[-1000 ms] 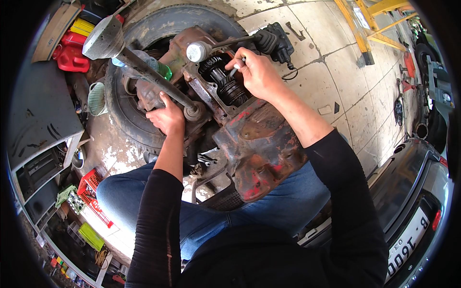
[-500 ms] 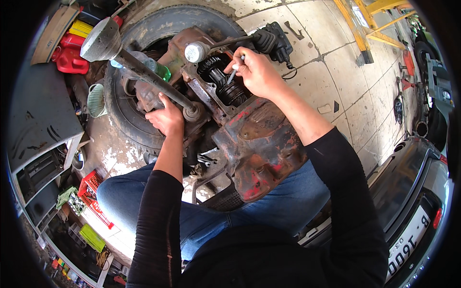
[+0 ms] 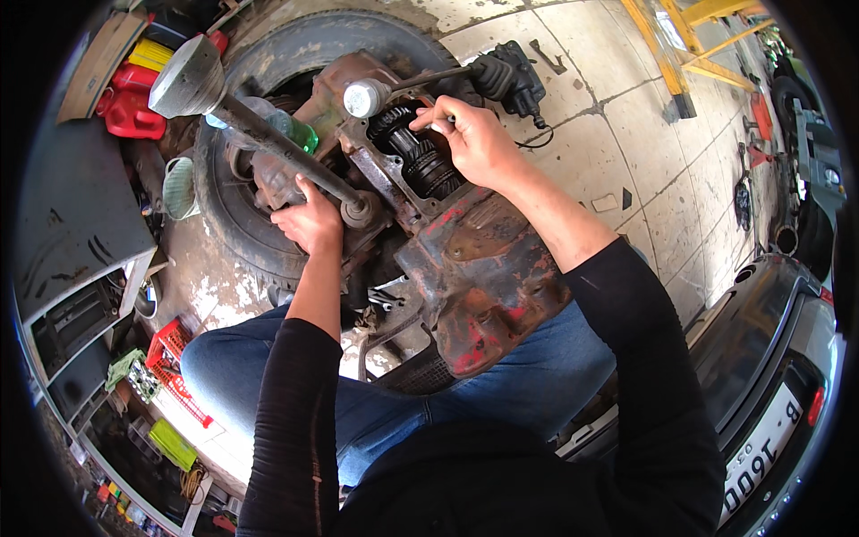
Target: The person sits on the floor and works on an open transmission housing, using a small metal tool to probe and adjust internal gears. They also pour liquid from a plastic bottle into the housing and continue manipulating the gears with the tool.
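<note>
A rusty gearbox (image 3: 488, 242) with red paint traces lies in front of me, its top opening showing dark gears (image 3: 429, 166). Above the right side of that opening, my right hand (image 3: 483, 148) is closed in a pinch on a short metal rod (image 3: 437, 128), mostly hidden by the fingers. My left hand (image 3: 313, 219) rests on the rusty casting beside the base of a long metal shaft (image 3: 295, 157), thumb apart from the fingers and some fingertips hidden. The shaft ends in a wide grey head (image 3: 188, 79). A round white-topped knob (image 3: 365, 97) stands at the opening's far edge.
A large tyre (image 3: 237, 215) lies under the casting, with a clear bottle (image 3: 286, 130) on it. A black lever assembly (image 3: 519, 80) sits on the tiles. Red jug (image 3: 134, 112), grey cabinet (image 3: 80, 197) and red basket (image 3: 170, 358) are left; a car bumper (image 3: 752, 313) is right.
My right hand has turned and shifted slightly, and the rod, which pointed down toward the gears, is now mostly covered by the fingers. My left hand stays put.
</note>
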`<state>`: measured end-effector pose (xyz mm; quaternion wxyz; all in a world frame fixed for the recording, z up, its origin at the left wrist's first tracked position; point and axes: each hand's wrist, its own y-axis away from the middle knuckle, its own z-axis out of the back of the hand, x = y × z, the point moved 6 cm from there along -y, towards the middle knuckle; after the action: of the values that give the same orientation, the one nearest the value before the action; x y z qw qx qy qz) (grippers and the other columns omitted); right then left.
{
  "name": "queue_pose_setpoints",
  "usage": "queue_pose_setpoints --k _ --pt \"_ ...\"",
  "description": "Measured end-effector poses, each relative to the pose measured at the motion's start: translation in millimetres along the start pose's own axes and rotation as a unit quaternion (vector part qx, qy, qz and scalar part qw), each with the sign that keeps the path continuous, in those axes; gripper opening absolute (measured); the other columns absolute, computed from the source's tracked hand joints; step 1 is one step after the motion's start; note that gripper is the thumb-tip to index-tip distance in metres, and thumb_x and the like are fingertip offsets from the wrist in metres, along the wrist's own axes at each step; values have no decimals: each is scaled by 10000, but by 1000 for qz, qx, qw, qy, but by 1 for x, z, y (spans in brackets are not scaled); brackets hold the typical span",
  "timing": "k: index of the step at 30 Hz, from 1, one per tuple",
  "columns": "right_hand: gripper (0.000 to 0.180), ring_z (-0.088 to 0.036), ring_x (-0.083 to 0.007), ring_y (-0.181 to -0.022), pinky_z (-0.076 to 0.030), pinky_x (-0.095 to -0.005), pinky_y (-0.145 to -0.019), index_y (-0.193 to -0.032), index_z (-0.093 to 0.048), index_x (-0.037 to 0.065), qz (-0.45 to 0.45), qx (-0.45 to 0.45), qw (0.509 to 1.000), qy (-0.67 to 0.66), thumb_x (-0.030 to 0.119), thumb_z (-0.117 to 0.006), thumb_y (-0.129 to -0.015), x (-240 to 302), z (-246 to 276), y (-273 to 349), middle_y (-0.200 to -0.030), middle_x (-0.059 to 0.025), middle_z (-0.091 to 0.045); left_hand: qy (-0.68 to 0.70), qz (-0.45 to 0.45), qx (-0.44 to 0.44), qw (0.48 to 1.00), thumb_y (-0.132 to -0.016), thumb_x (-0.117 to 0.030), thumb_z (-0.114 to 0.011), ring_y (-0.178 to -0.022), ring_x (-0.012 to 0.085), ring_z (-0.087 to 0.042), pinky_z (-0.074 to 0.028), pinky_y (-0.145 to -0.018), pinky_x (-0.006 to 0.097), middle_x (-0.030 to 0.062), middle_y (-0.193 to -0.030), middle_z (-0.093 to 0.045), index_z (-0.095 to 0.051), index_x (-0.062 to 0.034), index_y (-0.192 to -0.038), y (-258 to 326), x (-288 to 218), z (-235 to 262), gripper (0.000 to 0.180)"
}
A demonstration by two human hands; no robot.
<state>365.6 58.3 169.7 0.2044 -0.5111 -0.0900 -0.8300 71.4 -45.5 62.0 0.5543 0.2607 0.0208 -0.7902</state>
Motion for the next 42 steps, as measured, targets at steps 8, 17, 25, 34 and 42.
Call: queue_pose_setpoints --k 8,17,25,34,42 --pt "110 -753 -241 -1055 -558 -351 -910 -980 -514 11 -88 39 993 -67 56 -523 -1080 -4 -4 -2 -1075 -97 -794 3 4 -3 1000 -909 -725 -622 -1273 475 -564 -466 -1081 531 353 -1313 -561 -414 127 -1290 1 -1 1 956" --pt "32 -726 -281 -864 -543 -366 -812 -1027 -518 17 -8 16 1000 -11 31 -526 -1055 10 -2 -2 -1033 -119 -793 2 -6 -1 1000 -903 -745 -614 -1263 476 -568 -466 -1077 540 354 -1304 -563 -415 129 -1289 -1 1 0 976" --pt "118 -739 -213 -1048 -556 -342 -913 -978 -466 32 -14 8 1000 -6 30 -499 -1092 2 -7 2 -1094 -112 -797 4 -1 9 1000 -904 -749 -608 -1270 485 -552 -458 -1083 540 368 -1316 -543 -392 135 -1303 1 0 2 995" --pt "110 -755 -206 -1109 -597 -317 -876 -1133 -559 12 -70 -149 966 -201 -29 -580 -1033 -11 16 -7 -1135 -153 -781 12 -4 16 1000 -926 -708 -604 -1284 502 -528 -430 -1108 542 377 -1331 -523 -384 146 -1306 4 -3 1 961" --pt "195 -580 -51 -719 -495 -277 -677 -1082 -792 91 -121 7 992 21 260 -749 -996 -9 8 -33 -811 -62 -735 18 -35 0 999 -932 -682 -614 -1268 524 -524 -418 -1103 549 388 -1314 -526 -409 156 -1274 -7 8 -6 928"
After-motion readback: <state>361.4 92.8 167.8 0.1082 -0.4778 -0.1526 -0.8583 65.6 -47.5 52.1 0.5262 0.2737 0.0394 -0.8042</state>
